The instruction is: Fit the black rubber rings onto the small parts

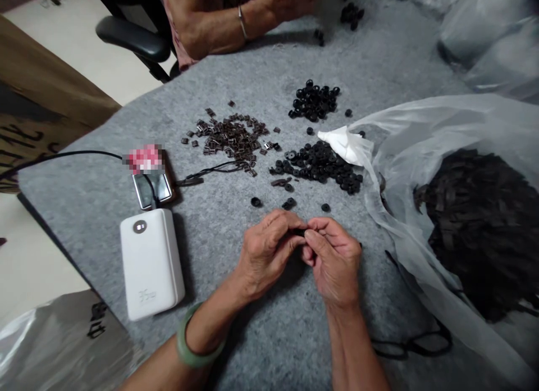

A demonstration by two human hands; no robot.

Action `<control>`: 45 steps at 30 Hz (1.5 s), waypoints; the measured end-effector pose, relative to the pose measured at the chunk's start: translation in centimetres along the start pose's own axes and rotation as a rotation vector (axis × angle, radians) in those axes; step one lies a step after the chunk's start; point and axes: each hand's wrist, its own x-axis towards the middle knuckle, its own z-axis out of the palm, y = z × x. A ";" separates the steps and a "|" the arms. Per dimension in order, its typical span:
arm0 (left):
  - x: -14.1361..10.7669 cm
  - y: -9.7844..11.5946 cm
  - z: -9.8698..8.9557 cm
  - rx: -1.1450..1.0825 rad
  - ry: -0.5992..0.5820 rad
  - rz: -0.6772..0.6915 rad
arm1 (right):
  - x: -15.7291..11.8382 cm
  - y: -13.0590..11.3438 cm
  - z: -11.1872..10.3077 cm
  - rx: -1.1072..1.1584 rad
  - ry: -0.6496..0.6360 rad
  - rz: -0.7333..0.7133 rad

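Near the front of the grey felt-covered table (219,228), my left hand (269,250) and my right hand (334,259) meet fingertip to fingertip. Both pinch a small dark piece (299,232), mostly covered by the fingers, so its exact kind is hidden. Just beyond them lie a few loose black round parts, among them a black cap (255,201) and a black disc (325,207). Farther off are a heap of black discs with centre holes (324,163), a heap of black ring-like caps (315,100) and a pile of small brown metal clips (236,135).
On the left stand a white power bank (151,267) and a small cabled device (152,187). A clear plastic bag of dark strips (484,228) fills the right side, with black-framed glasses (412,346) near it. Across the table rests a co-worker's arm (219,26).
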 end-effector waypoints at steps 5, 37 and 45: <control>0.0 -0.2 -0.2 -0.061 -0.028 -0.046 | 0.2 -0.5 -0.3 0.010 -0.069 0.059; 0.5 1.0 0.4 -0.825 0.041 -0.520 | -0.1 1.3 0.5 0.036 0.024 -0.154; 0.1 0.0 0.0 -0.242 0.000 -0.268 | 0.2 1.2 -0.2 -0.089 0.018 -0.084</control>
